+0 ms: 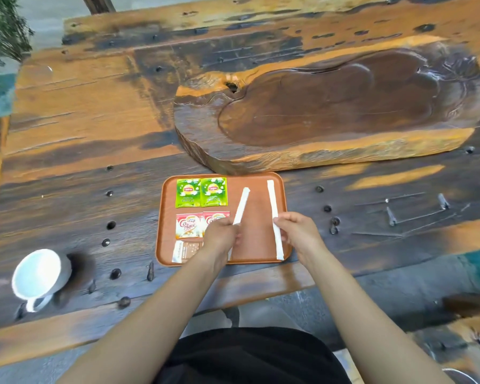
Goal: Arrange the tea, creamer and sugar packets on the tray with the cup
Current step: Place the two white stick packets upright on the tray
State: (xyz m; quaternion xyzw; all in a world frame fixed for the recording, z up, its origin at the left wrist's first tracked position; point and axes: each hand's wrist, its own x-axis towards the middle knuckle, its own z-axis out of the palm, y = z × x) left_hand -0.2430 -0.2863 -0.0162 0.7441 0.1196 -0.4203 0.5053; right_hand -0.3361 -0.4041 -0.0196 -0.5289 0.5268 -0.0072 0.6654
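Note:
An orange-brown tray point(257, 181) lies on the wooden table. At its far left two green tea packets point(201, 192) sit side by side. Below them are two red-and-white creamer packets point(189, 225), the right one partly hidden by my left hand. A brown-and-white sugar packet point(185, 251) lies at the tray's near left. My left hand point(221, 235) pinches a long white stick packet point(241, 205) that slants across the tray's middle. My right hand point(295, 230) holds a second white stick packet point(275, 214) along the tray's right side. A white cup point(38, 274) stands on the table, far left of the tray.
A big carved wooden slab point(330, 106) with a shallow hollow lies just beyond the tray. The table point(81, 176) has dark holes and metal studs on both sides of the tray. A green plant point(3, 26) shows at the far left corner.

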